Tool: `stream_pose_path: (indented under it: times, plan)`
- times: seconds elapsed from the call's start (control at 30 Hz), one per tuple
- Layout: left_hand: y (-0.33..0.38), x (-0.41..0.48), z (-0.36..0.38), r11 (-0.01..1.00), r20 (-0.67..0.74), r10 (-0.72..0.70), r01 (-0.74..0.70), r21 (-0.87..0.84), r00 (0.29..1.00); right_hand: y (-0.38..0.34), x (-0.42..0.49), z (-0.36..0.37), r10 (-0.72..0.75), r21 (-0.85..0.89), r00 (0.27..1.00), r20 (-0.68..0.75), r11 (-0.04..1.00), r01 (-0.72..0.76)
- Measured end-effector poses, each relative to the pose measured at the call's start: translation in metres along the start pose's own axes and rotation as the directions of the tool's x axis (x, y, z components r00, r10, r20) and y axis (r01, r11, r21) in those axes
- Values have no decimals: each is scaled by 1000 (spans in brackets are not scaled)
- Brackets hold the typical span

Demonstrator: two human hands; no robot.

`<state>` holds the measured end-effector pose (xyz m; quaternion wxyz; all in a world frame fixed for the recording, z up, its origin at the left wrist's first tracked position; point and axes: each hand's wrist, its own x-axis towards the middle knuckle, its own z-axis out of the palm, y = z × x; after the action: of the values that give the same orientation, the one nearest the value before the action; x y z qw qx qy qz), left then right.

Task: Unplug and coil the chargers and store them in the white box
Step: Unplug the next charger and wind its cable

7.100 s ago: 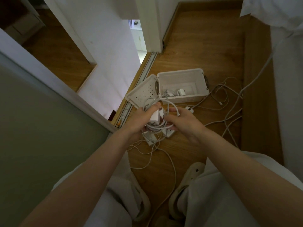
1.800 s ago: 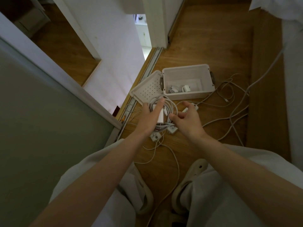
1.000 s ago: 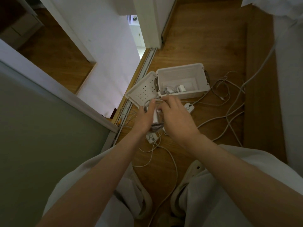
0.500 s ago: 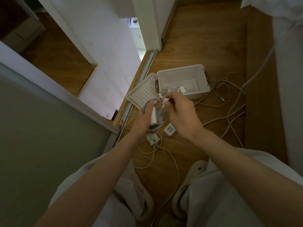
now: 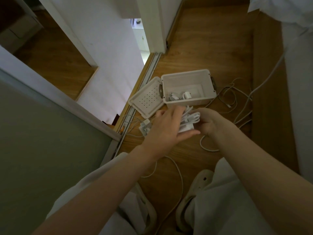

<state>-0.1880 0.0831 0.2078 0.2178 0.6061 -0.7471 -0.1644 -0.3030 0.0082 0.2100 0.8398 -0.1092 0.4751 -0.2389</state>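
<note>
charger coil [image 5: 191, 117] in r hand [image 5: 210, 123], l hand [image 5: 166, 128] flat against it

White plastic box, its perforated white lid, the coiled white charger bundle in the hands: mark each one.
White plastic box [image 5: 191, 101], head view, near outer wall.
Perforated white lid [image 5: 147, 97], head view, middle of the dotted panel.
Coiled white charger bundle [image 5: 191, 117], head view, looped cable strands.

Right hand [image 5: 210, 122] grips the coiled charger [image 5: 190, 117]; left hand [image 5: 166, 127] presses flat against it.
</note>
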Motion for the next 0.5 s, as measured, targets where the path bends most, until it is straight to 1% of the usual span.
stream_pose_path:
  times: [0.07,0.1,0.17,0.23,0.27,0.33,0.4,0.43,0.5]
  plan:
    - [-5,6,-2,983,-40,-51,43,-178,998,1,3,3,-76,-46,996,36,996,77]
    - [-6,8,-3,955,-74,-87,62,-290,993,1,3,6,-104,-82,993,50,991,108]
    - [-8,14,-5,864,-123,-214,130,-486,969,2,5,11,-137,-170,988,74,974,148]
    - [-12,22,-7,743,-117,-386,233,-628,915,4,11,18,-192,-331,980,61,922,201]
    - [-19,26,-6,671,-82,-466,292,-682,881,6,14,20,-220,-432,975,45,875,217]
    - [-33,32,-2,499,38,-603,414,-761,797,11,21,25,-235,-592,971,44,777,214]
    - [-45,36,3,338,156,-694,509,-791,703,15,27,28,-240,-685,968,71,693,222]
    - [-48,37,4,282,196,-712,530,-800,674,16,29,29,-255,-722,964,73,654,228]
    - [-54,39,6,219,240,-715,536,-815,657,15,34,29,-316,-783,946,74,569,251]
